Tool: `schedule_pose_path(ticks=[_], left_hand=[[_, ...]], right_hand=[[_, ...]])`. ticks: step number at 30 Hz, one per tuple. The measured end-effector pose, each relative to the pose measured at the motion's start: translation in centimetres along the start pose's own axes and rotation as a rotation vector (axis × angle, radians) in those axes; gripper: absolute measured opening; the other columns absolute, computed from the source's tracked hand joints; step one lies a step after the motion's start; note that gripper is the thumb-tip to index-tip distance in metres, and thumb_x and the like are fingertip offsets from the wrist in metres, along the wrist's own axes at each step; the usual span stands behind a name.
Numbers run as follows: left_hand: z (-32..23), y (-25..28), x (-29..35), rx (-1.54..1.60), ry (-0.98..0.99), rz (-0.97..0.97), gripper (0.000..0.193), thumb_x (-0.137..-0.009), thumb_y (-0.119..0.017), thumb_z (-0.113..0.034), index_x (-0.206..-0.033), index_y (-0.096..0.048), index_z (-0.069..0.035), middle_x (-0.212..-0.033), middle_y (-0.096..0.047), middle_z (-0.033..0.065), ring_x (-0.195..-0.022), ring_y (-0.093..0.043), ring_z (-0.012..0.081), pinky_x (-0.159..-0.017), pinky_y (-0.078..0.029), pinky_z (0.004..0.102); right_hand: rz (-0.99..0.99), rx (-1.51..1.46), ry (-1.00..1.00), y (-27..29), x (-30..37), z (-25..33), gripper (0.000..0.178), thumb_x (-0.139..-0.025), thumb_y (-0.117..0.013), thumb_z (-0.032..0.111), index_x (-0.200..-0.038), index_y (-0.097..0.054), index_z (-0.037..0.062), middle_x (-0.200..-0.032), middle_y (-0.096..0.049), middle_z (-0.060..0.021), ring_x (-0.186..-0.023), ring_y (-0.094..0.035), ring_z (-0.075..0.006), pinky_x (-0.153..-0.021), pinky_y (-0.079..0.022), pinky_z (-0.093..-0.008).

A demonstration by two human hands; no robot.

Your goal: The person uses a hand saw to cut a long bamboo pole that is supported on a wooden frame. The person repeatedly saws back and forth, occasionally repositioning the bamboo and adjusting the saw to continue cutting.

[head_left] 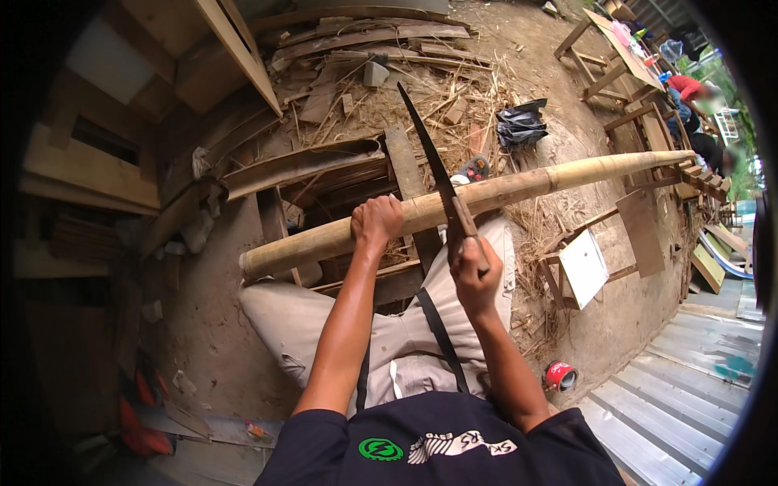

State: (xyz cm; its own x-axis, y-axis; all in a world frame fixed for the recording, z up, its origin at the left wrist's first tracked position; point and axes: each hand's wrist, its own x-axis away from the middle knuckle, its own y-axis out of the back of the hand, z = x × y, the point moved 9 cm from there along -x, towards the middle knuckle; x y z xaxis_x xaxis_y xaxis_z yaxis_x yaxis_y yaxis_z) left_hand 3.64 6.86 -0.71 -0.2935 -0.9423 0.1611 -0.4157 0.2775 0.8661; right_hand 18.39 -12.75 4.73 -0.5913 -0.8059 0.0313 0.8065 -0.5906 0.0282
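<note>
A long, thick bamboo pole lies across in front of me, over a low wooden frame. Its near left end juts past my knee, and the far end runs out to the right. With my left hand I grip the pole, fingers closed over its top. My right hand is wrapped round the wooden handle of a handsaw. The saw's dark blade slants up and away across the pole, right of my left hand. Whether its teeth are in the bamboo I cannot tell.
Bamboo strips and wood scraps litter the ground ahead. A black plastic bag sits beyond the pole. On the right stand a white-topped stool and a red can. Other people are at the far right near a wooden table.
</note>
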Motion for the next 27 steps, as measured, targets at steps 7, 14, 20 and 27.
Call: schedule_pose_path(ticks=[7,14,20,27], left_hand=[[1.1,-0.9,-2.1,-0.025,0.055,0.165,0.052,-0.095,-0.042,-0.036,-0.089,-0.073,0.005,-0.096,-0.070,0.0286,-0.095,-0.067,0.0450,-0.087,-0.052,0.0493],[-0.9,3.2,-3.3,0.046,-0.250,-0.273,0.029,-0.095,-0.051,-0.026,-0.087,-0.067,-0.002,-0.087,-0.069,0.0187,-0.089,-0.065,0.0386,-0.082,-0.047,0.0503],[-0.3,2.1,-1.0,-0.015,-0.331,-0.383,0.033,-0.096,-0.052,-0.032,-0.087,-0.067,-0.004,-0.090,-0.070,0.0159,-0.092,-0.065,0.0346,-0.084,-0.045,0.0476],[0.5,1.5,-4.2,-0.099,-0.200,-0.200,0.047,-0.098,-0.044,-0.039,-0.086,-0.069,-0.002,-0.086,-0.070,0.0221,-0.084,-0.068,0.0398,-0.082,-0.047,0.0500]], right_hand=[[-0.012,0.160,-0.062,2.3,3.9,2.6,0.036,-0.102,-0.052,0.027,-0.076,-0.053,0.0021,-0.060,-0.050,-0.0005,-0.054,-0.046,-0.0085,-0.049,-0.037,-0.0278],[0.052,0.199,-0.042,2.0,6.2,2.0,0.031,-0.101,-0.055,0.025,-0.082,-0.056,0.0006,-0.060,-0.048,-0.0015,-0.054,-0.043,-0.0076,-0.049,-0.036,-0.0293],[0.109,0.253,-0.038,1.9,6.0,1.4,0.027,-0.100,-0.055,0.022,-0.087,-0.058,-0.0011,-0.059,-0.047,-0.0034,-0.053,-0.043,-0.0087,-0.049,-0.036,-0.0303],[0.092,0.261,0.034,1.2,5.7,1.6,0.026,-0.100,-0.056,0.021,-0.086,-0.058,-0.0011,-0.059,-0.048,-0.0043,-0.053,-0.044,-0.0091,-0.049,-0.037,-0.0306]])
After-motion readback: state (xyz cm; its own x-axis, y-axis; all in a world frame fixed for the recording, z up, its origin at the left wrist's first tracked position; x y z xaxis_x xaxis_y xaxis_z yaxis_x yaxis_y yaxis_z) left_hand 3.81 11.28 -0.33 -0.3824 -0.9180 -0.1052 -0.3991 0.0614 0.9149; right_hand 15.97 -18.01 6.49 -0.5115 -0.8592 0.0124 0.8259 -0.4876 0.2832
